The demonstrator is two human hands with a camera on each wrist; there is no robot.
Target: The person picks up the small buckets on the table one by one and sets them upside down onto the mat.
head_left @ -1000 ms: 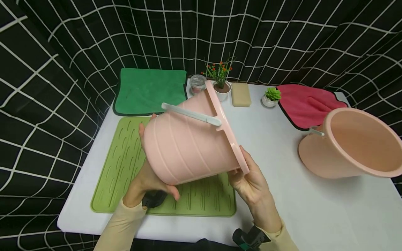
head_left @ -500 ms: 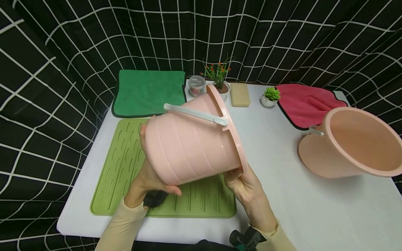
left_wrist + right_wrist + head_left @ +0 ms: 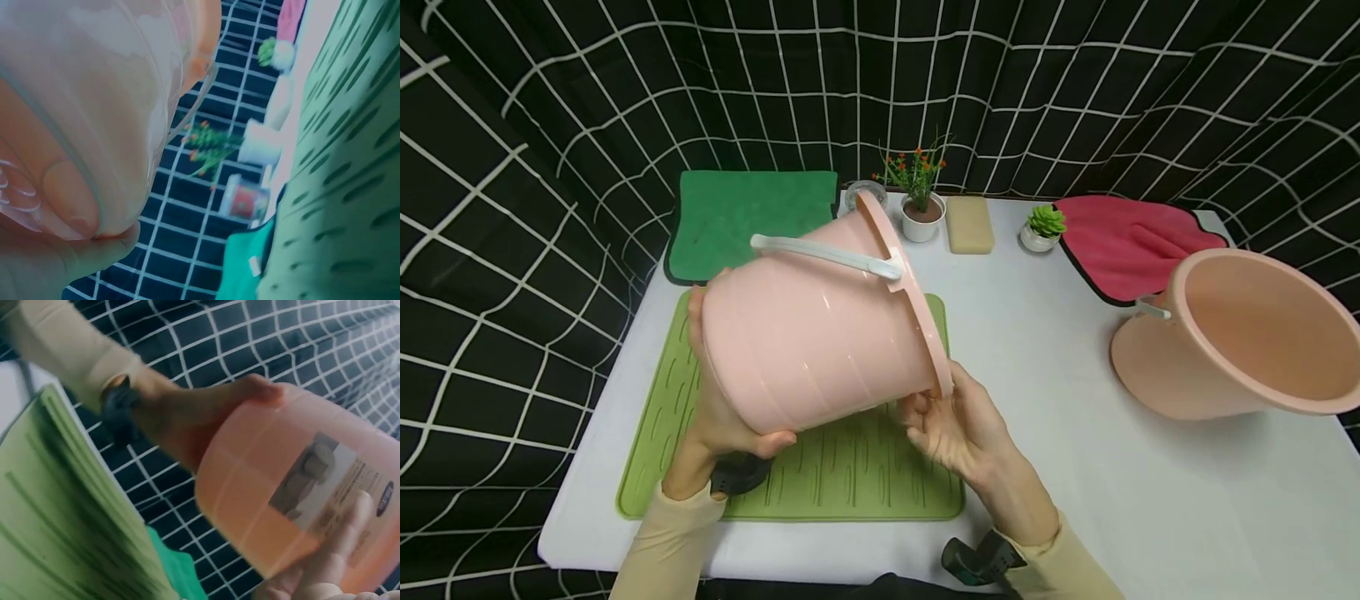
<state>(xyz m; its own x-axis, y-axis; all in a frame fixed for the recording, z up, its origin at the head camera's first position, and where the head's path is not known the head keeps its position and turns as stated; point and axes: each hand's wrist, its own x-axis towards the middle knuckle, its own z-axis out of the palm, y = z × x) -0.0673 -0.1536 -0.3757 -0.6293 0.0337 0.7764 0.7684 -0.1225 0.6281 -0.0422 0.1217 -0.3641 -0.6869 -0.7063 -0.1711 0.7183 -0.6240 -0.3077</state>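
Observation:
A pink plastic bucket (image 3: 820,333) is held tilted on its side above the green ridged mat (image 3: 850,496), its mouth facing right in the head view. The left hand (image 3: 726,421) grips it round the base, the thumb below and the fingers behind. Its white handle (image 3: 831,253) lies back along the upper side. At the lower edge of the rim is the right hand (image 3: 958,429), palm up. In the right wrist view, one straight finger of that hand touches a printed label (image 3: 312,481) on the bucket's wall.
A second pink bucket (image 3: 1187,367) stands on the right of the white table (image 3: 1037,467). Along the back are a green cloth (image 3: 752,208), a glass jar (image 3: 861,190), a flowering plant (image 3: 921,217), a beige block (image 3: 970,225), a small succulent (image 3: 1043,225) and a red cloth (image 3: 1138,242).
The bucket has shifted left with the left hand on its base, uncovering the flower pot. The right hand has also shifted left, its fingers now looser beneath the rim.

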